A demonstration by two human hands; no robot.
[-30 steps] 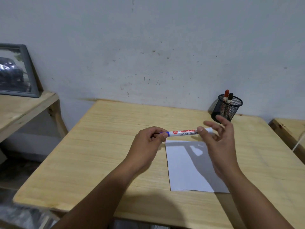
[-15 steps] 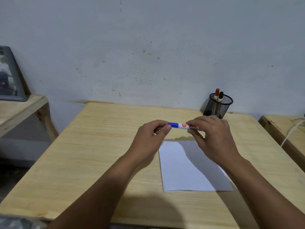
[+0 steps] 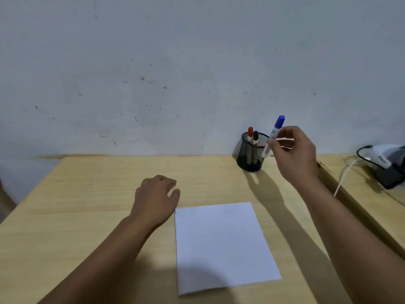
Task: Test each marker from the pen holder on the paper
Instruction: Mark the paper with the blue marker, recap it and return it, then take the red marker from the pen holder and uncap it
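My right hand (image 3: 293,154) grips a white marker with a blue cap (image 3: 274,132), cap end up, its lower end just to the right of the black mesh pen holder (image 3: 252,160) near the wall. Inside the holder stand a red-capped marker (image 3: 250,133) and a black-capped marker (image 3: 255,137). A white sheet of paper (image 3: 221,246) lies on the wooden table (image 3: 92,207) in front of me. My left hand (image 3: 156,198) rests palm down on the table, touching the paper's far left corner, fingers loosely curled, holding nothing.
A second wooden surface (image 3: 370,194) adjoins the table on the right and carries a black and white device (image 3: 385,165) with a white cable (image 3: 344,176). The grey wall rises directly behind the pen holder.
Both hands held the blue marker level over the paper. Now my left hand has let go and dropped to the table, and my right hand has carried the capped marker up beside the holder.
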